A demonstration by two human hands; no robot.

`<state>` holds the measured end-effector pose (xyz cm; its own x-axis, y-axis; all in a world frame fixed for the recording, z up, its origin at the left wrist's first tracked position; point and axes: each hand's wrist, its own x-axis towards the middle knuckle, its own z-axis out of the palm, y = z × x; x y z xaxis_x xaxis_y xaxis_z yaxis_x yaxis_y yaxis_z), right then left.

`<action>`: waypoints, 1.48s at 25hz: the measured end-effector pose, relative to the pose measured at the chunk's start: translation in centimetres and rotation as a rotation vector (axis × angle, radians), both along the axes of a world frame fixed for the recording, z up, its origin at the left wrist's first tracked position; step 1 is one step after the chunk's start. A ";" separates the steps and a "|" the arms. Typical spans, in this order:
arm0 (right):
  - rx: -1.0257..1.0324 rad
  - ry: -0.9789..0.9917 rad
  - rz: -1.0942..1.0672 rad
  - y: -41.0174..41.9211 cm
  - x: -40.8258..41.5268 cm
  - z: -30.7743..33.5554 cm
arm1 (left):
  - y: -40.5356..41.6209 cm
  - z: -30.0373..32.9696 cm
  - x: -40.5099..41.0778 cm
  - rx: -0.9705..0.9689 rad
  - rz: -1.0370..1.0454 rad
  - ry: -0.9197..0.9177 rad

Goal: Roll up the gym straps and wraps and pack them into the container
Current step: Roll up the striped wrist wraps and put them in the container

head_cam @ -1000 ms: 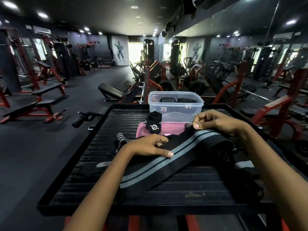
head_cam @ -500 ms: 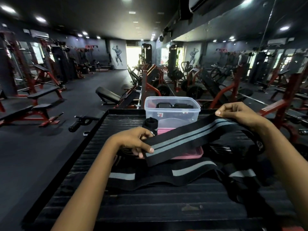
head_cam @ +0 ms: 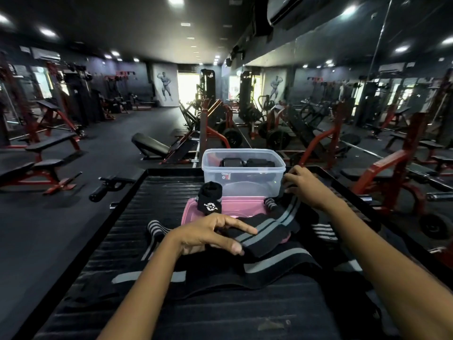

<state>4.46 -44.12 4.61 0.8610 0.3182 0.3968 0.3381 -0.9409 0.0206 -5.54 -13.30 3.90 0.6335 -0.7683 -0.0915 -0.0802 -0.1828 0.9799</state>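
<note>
A long black wrap with grey stripes lies folded across the black ribbed platform. My left hand pinches its near end between thumb and fingers. My right hand grips the wrap's far part beside the clear plastic container, which holds two rolled black wraps. A rolled black wrap with a white logo stands on the pink lid. A small striped roll lies on the lid's right side.
A black-and-white striped strap lies left of my left hand, another striped piece at the right. More grey-striped wrap trails toward me. Red gym machines and benches surround the platform.
Both hands lowered the stretched wrap back onto the platform. My right hand moved forward next to the container and my left hand now pinches the near end low over the lid.
</note>
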 end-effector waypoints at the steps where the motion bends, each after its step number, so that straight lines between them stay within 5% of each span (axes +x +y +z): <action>1: 0.116 0.005 0.059 0.5 -0.4 -0.6 | 0.3 -0.1 0.0 -0.023 -0.010 0.004; 8: 0.853 0.099 0.376 6.8 -12.5 0.2 | -2.0 -1.3 0.0 -0.186 0.205 -0.070; 13: 0.559 -0.086 0.459 8.3 -16.1 -2.4 | -3.6 -1.7 -0.3 -0.171 0.223 -0.166; 20: 1.239 0.137 0.339 7.5 -16.3 -2.5 | -3.2 -2.2 -0.1 -0.257 0.276 -0.428; 28: 0.973 0.046 0.292 7.7 -18.3 -2.7 | -3.8 -2.6 -0.7 -0.179 0.345 -0.616; 37: 1.243 0.126 0.273 7.7 -18.5 -2.7 | -4.6 -2.4 -1.3 -0.349 0.265 -0.592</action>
